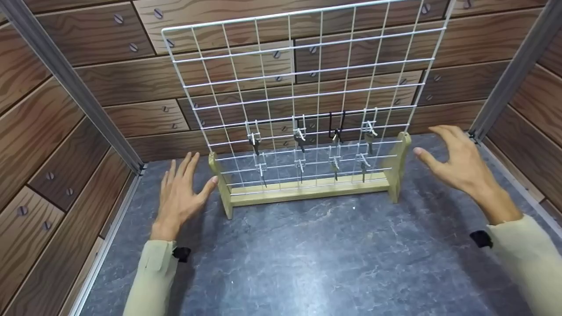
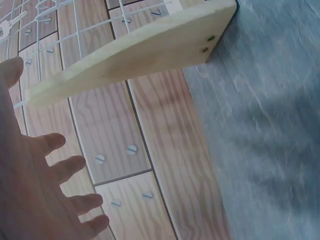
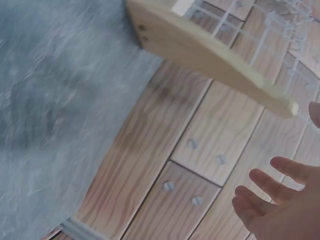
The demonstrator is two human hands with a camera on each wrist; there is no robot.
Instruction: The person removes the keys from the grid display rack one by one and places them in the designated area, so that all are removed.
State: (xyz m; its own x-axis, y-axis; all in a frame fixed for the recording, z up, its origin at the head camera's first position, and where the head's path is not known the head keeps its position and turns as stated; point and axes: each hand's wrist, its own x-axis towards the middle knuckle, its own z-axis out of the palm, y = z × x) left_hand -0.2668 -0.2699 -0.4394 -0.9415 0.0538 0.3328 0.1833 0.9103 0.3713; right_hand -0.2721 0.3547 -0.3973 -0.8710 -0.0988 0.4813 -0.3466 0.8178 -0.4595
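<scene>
A white wire grid rack stands upright in a pale wooden base in the head view. Several keys hang from hooks on it in two rows; one upper hook is black, the others white. Just left of the base, my left hand is spread with fingers extended, holding nothing. On the other side, my right hand hovers apart from the base, its fingers loosely bent and nothing in them. Each wrist view shows a wooden end piece near the hand.
A dark grey marbled tabletop lies under the rack. Wood-plank-patterned panels enclose the back and both sides, with metal rails at the corners. Black wrist straps show at both sleeves.
</scene>
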